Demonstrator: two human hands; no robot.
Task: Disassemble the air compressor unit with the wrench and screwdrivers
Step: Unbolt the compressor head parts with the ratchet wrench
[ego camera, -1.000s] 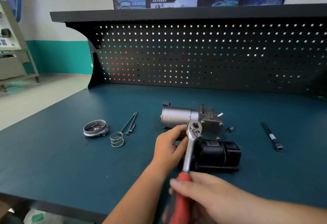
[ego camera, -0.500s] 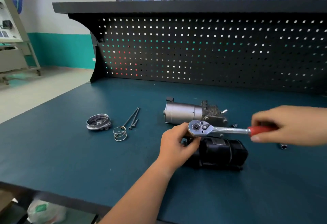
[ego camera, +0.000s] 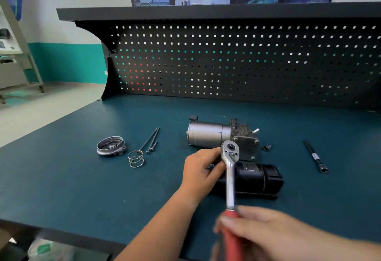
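The air compressor unit (ego camera: 214, 134) lies mid-bench: a silver motor cylinder, a grimy metal block (ego camera: 245, 141) and a black cylinder (ego camera: 257, 180) in front. A ratchet wrench (ego camera: 230, 170) with a red handle has its head over the unit's left front. My right hand (ego camera: 263, 231), blurred, grips the red handle near the bench's front edge. My left hand (ego camera: 201, 170) holds the unit just beside the ratchet head, thumb touching the head.
On the blue bench top (ego camera: 82, 188) lie a metal end cap (ego camera: 111, 146), a coil spring (ego camera: 136, 158), two long bolts (ego camera: 151, 140), a small bolt (ego camera: 267, 147) and a black extension bar (ego camera: 315, 156). A black pegboard (ego camera: 247, 64) stands behind.
My right hand swung the ratchet handle from pointing right back toward me, down to the front edge. The left hand stayed on the unit.
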